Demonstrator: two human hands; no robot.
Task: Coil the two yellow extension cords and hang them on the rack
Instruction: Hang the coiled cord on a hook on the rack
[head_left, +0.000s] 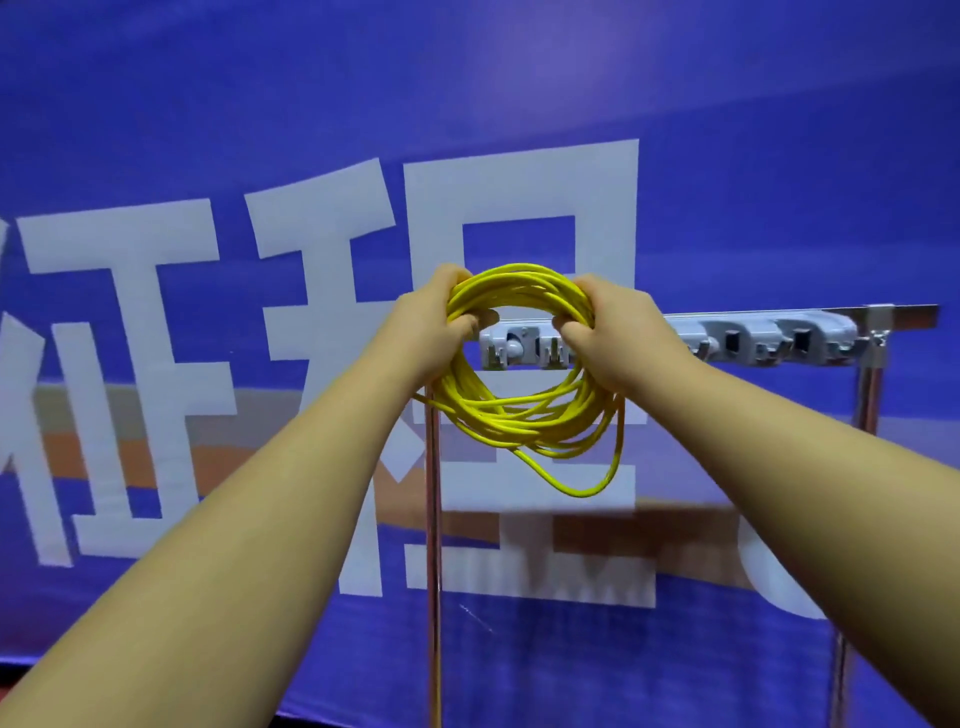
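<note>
Holding a coiled yellow extension cord (519, 421) up in front of the rack (753, 340), both arms stretched forward. left hand (423, 325) grips the coil's upper left side, fingers curled tight round the bundled strands, thumb tucked under them. right hand (618, 332) grips the upper right side the same way, fingers wrapped over the strands and pressed together, fingertips curled in underneath. Coil hangs between the two hands, right in front of the rack's left end: top arc above the rack, lower loops drooping below it, one strand sagging lowest. Rack's left-end hooks (555, 356) show through the coil's opening. Cannot tell whether the cord touches the rack or is just in front of it. Rack is a grey plastic strip with slots and small hooks, fixed to a metal crossbar (914, 314) on two shiny uprights: left post (434, 519) runs down below the coil, right post (867, 395) stands at the rack's far right end. Behind the rack, a blue banner (208, 114) with large white characters and an orange-grey stripe
</note>
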